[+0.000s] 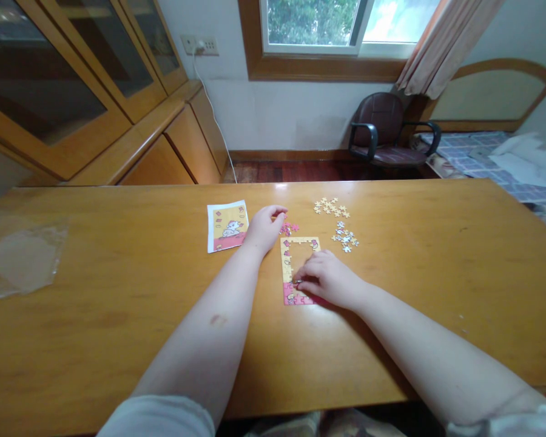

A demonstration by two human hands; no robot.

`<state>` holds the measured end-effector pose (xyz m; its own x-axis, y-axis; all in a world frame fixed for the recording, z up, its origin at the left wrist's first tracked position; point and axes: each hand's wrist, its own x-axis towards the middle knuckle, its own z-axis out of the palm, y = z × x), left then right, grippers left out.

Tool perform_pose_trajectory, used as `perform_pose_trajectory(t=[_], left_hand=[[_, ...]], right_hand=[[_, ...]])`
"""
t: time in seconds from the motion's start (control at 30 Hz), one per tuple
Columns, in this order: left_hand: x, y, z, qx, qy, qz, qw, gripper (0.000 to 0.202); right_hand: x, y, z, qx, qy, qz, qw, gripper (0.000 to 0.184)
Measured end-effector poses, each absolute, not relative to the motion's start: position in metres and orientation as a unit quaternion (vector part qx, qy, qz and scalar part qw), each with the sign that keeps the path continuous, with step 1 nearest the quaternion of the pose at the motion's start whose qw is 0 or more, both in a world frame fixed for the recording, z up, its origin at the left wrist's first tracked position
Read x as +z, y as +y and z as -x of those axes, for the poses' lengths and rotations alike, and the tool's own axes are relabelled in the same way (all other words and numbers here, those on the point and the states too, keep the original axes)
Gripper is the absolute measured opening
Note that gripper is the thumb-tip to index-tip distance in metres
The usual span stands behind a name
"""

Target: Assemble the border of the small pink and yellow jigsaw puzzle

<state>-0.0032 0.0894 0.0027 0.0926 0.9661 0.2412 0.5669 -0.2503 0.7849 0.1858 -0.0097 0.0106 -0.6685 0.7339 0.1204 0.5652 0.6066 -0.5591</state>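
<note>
A small jigsaw frame (288, 258) in yellow and pink lies on the wooden table (118, 291), its middle unfilled. My right hand (327, 279) rests on its lower part, fingers pinched together on a small puzzle piece at the left edge. My left hand (264, 227) reaches beyond the frame, fingertips curled down at a little heap of pink pieces (290, 229). Left of that hand lies the reference picture card (227, 226).
Two clusters of loose pieces lie beyond the frame: pale yellow ones (331, 207) and white ones (344, 237). A clear plastic bag (20, 258) sits at the table's left. Behind the table stand a wooden cabinet (95, 91), an armchair (386, 130) and a bed (505, 164).
</note>
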Motion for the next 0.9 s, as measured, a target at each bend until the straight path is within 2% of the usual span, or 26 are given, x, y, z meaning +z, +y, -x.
perform_pose_trajectory(t=[0.4, 0.57, 0.9], left_hand=[[0.0034, 0.0888, 0.003, 0.381, 0.556, -0.688, 0.268, 0.022], [0.0035, 0.0888, 0.0032, 0.382, 0.555, -0.688, 0.269, 0.022], [0.0038, 0.0889, 0.0033, 0.378, 0.554, -0.69, 0.272, 0.022]], right_hand=[[0.0125, -0.013, -0.1816, 0.23, -0.878, 0.383, 0.175, 0.017], [0.0131, -0.0128, -0.1814, 0.239, -0.879, 0.374, 0.172, 0.011], [0.0144, -0.0133, -0.1834, 0.242, -0.882, 0.369, 0.164, 0.01]])
